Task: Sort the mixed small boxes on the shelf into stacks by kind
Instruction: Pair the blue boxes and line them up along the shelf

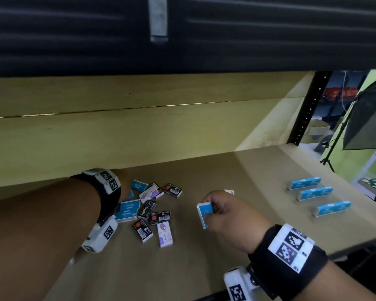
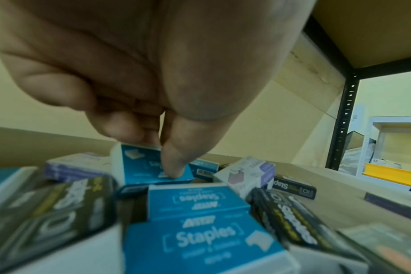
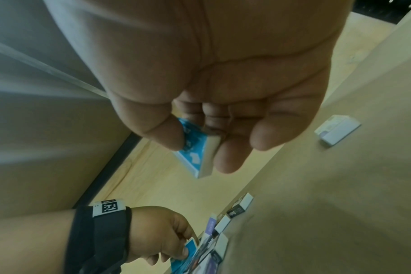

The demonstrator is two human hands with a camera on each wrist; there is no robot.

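A wooden shelf (image 1: 237, 246) is shown carrying small staple boxes. A mixed pile (image 1: 152, 211) of blue, black and purple-and-white boxes lies toward the left of the shelf, nearer its front edge than its back. The left hand (image 2: 139, 77) is lowered over the far side of this pile; a blue box (image 2: 143, 166) is pinched between its thumb and curled fingers, tilted and resting against neighbouring boxes. The right hand (image 1: 228, 218) is held above the middle of the shelf, its thumb and fingers closed on a second blue box (image 1: 204, 213), clear of the surface. Three rows of blue boxes (image 1: 315, 193) are set side by side near the right edge. One white box (image 1: 229, 192) lies alone just behind the right hand, well apart from the pile.
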